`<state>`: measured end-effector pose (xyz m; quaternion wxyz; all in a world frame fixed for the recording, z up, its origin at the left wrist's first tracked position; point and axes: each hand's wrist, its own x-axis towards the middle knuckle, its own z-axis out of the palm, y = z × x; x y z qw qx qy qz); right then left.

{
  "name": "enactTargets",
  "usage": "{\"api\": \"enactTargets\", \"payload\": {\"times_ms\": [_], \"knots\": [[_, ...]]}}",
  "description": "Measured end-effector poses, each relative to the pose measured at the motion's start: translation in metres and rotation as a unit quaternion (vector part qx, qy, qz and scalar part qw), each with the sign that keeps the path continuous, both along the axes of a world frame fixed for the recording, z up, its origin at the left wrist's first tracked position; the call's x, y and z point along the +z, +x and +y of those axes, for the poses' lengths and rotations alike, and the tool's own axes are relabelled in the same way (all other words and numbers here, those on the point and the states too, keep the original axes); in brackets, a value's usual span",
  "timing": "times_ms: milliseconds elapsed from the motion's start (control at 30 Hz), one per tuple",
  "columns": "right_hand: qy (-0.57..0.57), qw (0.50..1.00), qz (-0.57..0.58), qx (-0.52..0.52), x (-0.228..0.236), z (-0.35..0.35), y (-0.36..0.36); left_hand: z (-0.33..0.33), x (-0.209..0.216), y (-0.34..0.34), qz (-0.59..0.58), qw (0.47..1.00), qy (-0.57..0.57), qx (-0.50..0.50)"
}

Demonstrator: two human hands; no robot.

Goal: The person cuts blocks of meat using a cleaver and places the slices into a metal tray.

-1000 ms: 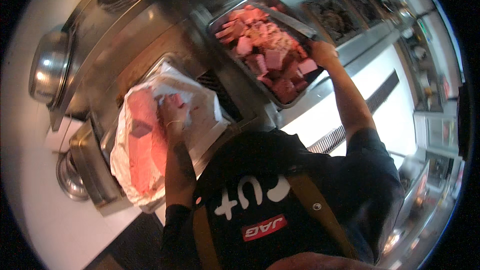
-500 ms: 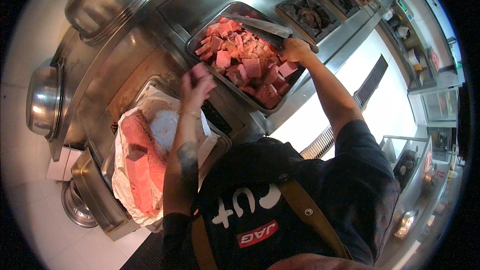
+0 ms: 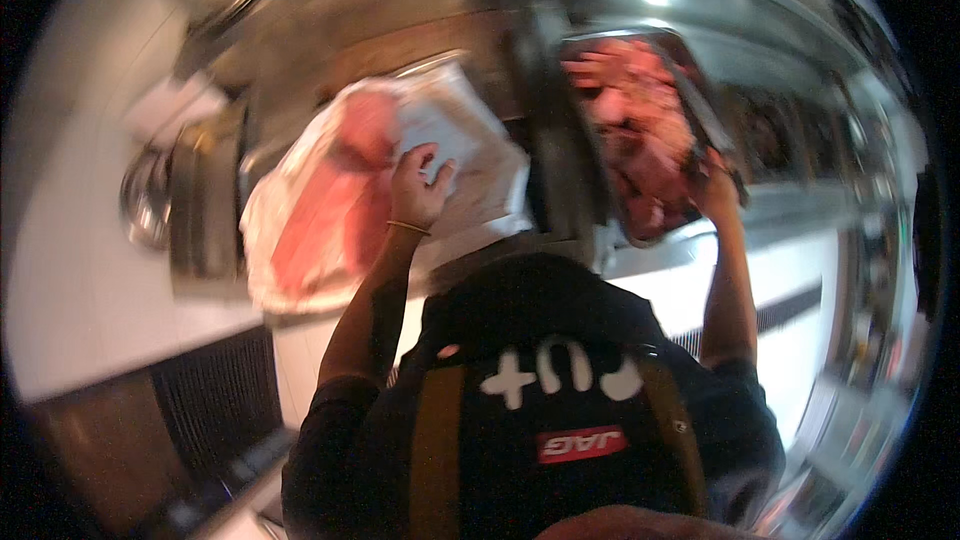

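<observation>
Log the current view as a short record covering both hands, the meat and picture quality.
left hand: fingers apart, over white paper; nothing clearly held, contact unclear
right hand: holding a knife
large meat piece: on the paper, left of the left hand
meat chunks: heaped in a metal tray, blade along its right side
picture quality: motion-blurred

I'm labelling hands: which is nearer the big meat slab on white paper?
Left. The left hand is close by the right side of the meat slab, over the white paper; the right hand is farther off, at the right edge of the metal tray.
</observation>
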<state>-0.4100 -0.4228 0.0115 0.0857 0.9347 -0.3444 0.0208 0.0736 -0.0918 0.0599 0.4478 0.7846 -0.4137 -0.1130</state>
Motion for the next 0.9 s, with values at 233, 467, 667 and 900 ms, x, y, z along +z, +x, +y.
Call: {"api": "enactTargets", "payload": {"times_ms": [233,467,667,900], "knots": [[0.144,0.971,0.016,-0.191,0.085,0.028,0.035,0.289,-0.073,0.121,0.07,0.786,-0.088,0.607],[0.126,0.98,0.052,-0.145,0.223,0.079,0.078,0.353,-0.044,0.19,0.069,0.894,0.116,0.426],[0.205,0.969,-0.111,-0.087,0.264,0.177,0.16,0.341,-0.026,0.257,0.183,0.962,0.175,0.104],[0.256,0.939,-0.21,0.09,0.157,0.294,0.337,0.251,-0.024,0.294,0.303,0.899,0.265,-0.175]]}}
